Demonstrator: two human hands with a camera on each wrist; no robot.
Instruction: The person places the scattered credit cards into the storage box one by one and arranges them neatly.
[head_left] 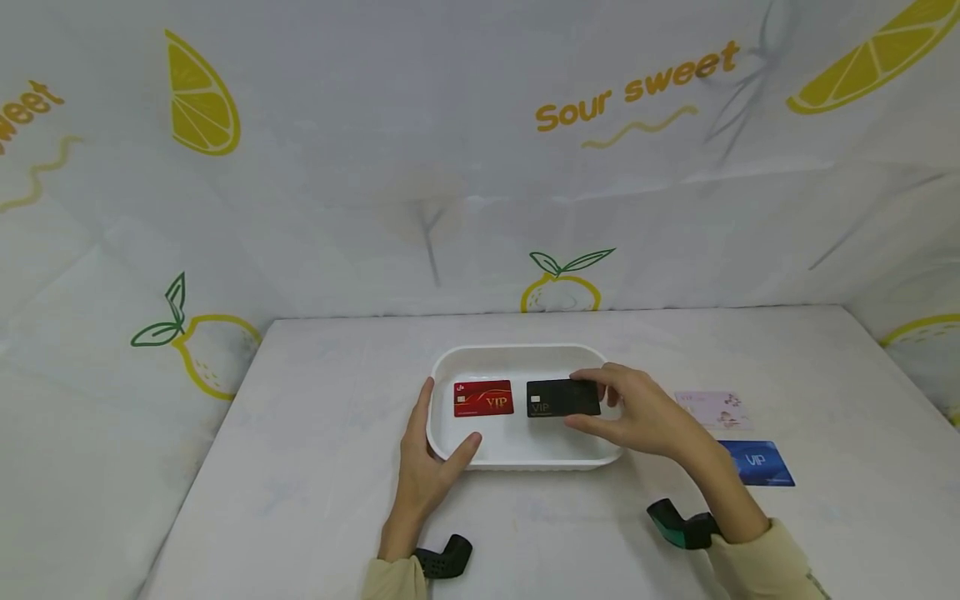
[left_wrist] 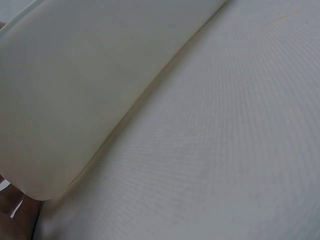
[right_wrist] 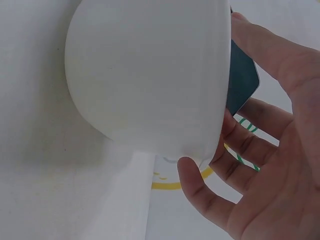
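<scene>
A white tray (head_left: 525, 450) with rounded corners stands on the table. My left hand (head_left: 427, 467) holds its left end, fingers along the outer side and thumb over the front rim. Inside the tray, on the left, is a red VIP card (head_left: 483, 398). Over the tray's right half, my right hand (head_left: 633, 408) pinches a black VIP card (head_left: 562, 398) by its long edges between thumb and fingers. The right wrist view shows that card (right_wrist: 242, 77) partly hidden behind the tray wall (right_wrist: 150, 75). Whether it touches the tray floor I cannot tell.
Right of the tray, a pink patterned card (head_left: 712, 410) lies on the white table (head_left: 315, 467). Nearer sits a blue VIP card (head_left: 761, 463), partly covered by my right forearm. A lemon-print sheet (head_left: 375, 167) hangs behind the table.
</scene>
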